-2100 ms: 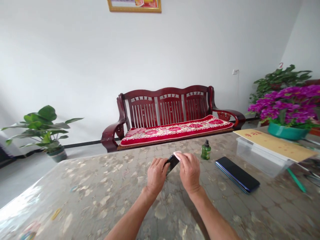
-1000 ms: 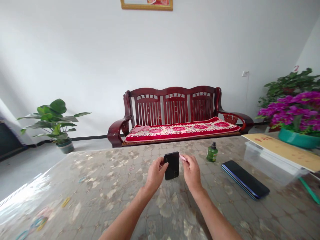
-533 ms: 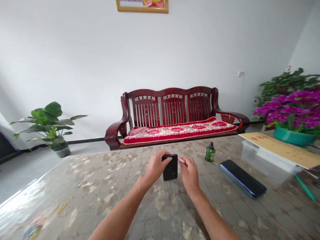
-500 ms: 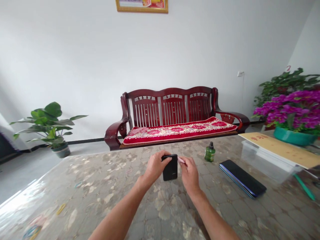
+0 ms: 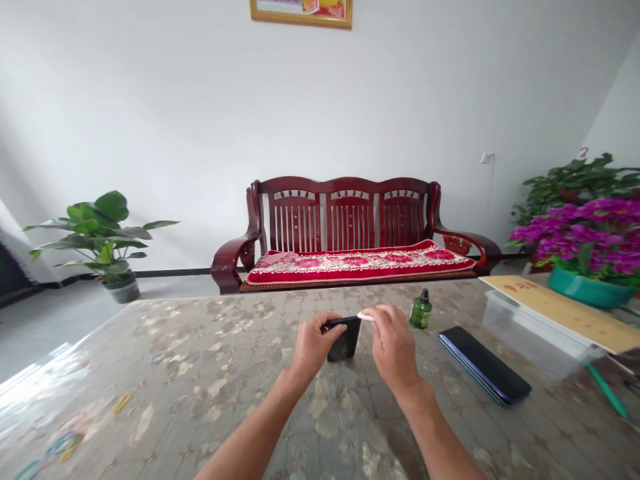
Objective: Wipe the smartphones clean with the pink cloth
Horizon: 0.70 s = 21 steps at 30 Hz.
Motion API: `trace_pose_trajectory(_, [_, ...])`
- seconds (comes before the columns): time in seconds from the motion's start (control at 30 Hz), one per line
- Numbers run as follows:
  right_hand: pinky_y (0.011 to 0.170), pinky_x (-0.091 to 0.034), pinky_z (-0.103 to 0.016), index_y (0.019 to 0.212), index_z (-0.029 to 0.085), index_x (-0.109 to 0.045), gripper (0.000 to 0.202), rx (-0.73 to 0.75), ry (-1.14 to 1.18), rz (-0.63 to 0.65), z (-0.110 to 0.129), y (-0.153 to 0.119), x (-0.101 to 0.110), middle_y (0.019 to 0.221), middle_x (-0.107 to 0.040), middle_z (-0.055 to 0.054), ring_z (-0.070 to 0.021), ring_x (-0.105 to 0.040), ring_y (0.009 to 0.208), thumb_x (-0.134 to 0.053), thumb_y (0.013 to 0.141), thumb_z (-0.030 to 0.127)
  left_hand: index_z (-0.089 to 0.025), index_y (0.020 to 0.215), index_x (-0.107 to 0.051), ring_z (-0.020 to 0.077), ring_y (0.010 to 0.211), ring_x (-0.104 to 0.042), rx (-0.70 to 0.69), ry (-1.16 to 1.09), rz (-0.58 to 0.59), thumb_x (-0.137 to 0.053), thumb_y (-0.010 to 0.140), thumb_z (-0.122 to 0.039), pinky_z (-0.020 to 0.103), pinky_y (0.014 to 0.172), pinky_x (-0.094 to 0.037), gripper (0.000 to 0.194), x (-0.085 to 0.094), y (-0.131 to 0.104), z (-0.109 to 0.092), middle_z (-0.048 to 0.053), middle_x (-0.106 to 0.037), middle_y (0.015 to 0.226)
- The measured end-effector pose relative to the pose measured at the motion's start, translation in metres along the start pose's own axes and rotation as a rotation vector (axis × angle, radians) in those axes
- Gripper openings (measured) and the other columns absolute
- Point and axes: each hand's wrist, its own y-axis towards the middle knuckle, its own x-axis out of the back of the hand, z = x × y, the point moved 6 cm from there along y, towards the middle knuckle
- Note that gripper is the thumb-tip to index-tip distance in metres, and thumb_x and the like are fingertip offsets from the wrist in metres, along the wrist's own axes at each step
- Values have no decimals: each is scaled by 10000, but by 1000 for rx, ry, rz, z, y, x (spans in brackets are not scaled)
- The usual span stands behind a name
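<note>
A black phone (image 5: 344, 343) stands on edge on the patterned tabletop, tilted a little. My left hand (image 5: 311, 347) grips it by its upper left side, thumb on the near face and fingers behind. Pinched between thumb and fingers of my right hand (image 5: 394, 343) is a small white pad (image 5: 365, 317), at the phone's upper right corner; what it is made of is hard to tell. Just beyond my right hand stands a green bottle (image 5: 421, 310) with a dark cap. To its right lies a stack of phones (image 5: 484, 365), the top one dark and glossy.
On the right, a clear plastic box (image 5: 540, 333) sits under a tan envelope (image 5: 565, 310), near a teal pot (image 5: 590, 287) of purple flowers and a green pen-like stick (image 5: 607, 390). Coloured bands (image 5: 65, 445) lie at the left. A red wooden bench (image 5: 350, 213) is behind the table.
The phone has turned so its face is more edge-on. My right hand has risen and rolled over, bringing the white pad to the phone's top corner. The view has shifted slightly.
</note>
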Motion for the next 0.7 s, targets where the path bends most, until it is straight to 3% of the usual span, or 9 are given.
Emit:
trace_pose_trajectory(0.37, [790,-442,-339,991,225,-649,266,99,-70,122,33,5,-2,903,-538,-59,-210,-513,889,-414,920,120,-217,807,-748,131,622,-588,-87,-8,-80,-704,743,-208,222,605,-446,79,0,-18,-10,-28,-710,732])
trace_pose_trajectory(0.7, [792,-434,-342,995,200,-643,277,111,-68,129,34,6,0,919,-537,-66,-212,-507,899,-392,930,105,-210,804,-746,134,640,-599,-52,-34,-76,-715,746,-222,228,623,-448,66,-2,-12,-4,-24,-718,748])
